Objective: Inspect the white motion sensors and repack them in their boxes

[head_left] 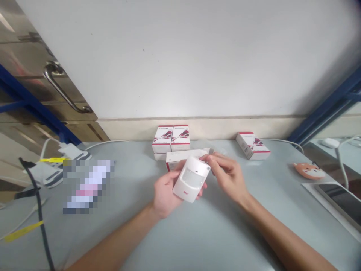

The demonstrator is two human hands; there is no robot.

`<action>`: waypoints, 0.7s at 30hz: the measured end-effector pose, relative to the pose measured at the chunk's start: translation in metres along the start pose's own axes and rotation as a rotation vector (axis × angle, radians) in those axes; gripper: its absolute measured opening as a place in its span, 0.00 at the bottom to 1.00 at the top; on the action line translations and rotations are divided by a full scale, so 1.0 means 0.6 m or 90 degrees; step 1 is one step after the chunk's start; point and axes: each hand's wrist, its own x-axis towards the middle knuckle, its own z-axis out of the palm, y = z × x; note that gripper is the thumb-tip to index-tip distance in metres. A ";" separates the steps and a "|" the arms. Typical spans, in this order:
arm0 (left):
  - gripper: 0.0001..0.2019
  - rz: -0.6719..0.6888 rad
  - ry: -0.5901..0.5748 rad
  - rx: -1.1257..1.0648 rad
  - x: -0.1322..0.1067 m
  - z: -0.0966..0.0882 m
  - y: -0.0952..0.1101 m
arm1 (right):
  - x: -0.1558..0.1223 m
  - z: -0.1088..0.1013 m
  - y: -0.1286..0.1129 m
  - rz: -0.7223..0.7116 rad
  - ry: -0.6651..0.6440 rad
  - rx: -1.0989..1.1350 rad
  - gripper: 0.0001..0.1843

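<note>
Left hand (pixel 166 194) curls round a white sensor (pixel 188 183), right hand (pixel 229 177) bunched at its top corner, can't tell what it's pinching; long box (pixel 180 155) just beyond them.

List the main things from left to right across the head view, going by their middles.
Metal handle, left hand, white device, right hand, single red-and-white box, orange animal-faced thing, dark flat screen.

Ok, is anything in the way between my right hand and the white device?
Nothing visible: your right hand is already at the upper corner of the white device, which your left hand holds.
</note>
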 end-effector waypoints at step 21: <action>0.22 0.069 0.056 0.070 -0.002 0.008 0.015 | 0.029 -0.039 0.015 0.109 -0.075 -0.045 0.18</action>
